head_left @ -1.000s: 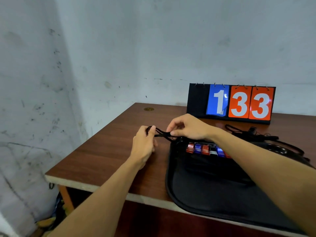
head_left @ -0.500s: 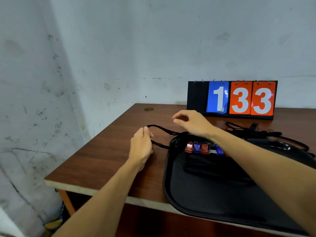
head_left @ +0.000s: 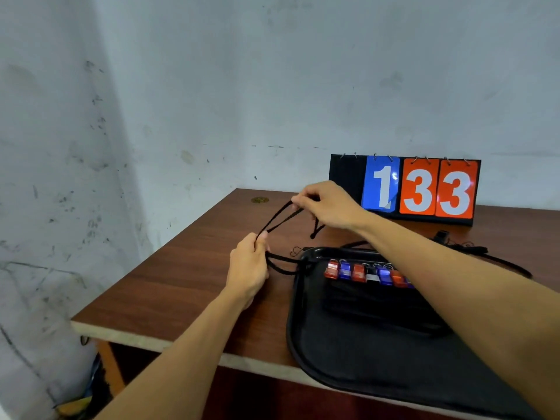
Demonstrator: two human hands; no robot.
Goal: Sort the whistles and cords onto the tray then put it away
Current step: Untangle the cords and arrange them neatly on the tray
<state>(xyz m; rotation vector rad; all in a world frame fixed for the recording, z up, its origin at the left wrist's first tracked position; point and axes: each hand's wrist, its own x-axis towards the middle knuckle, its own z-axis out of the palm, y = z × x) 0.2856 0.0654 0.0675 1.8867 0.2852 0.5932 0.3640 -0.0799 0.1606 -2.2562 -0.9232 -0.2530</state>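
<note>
Folding of the black cord seems the step in hand: fingers of the left hand and right hand pinch it taut above the counter. Below the right fingers lies the tray with whistles; next, I think, the gathered cord must go there.

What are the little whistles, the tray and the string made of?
The small red and blue whistles look like glossy translucent plastic: they glint. The flat black tray seems plastic, its rim shiny. The thin black cord looks like matte woven fabric, hanging limp.
</note>
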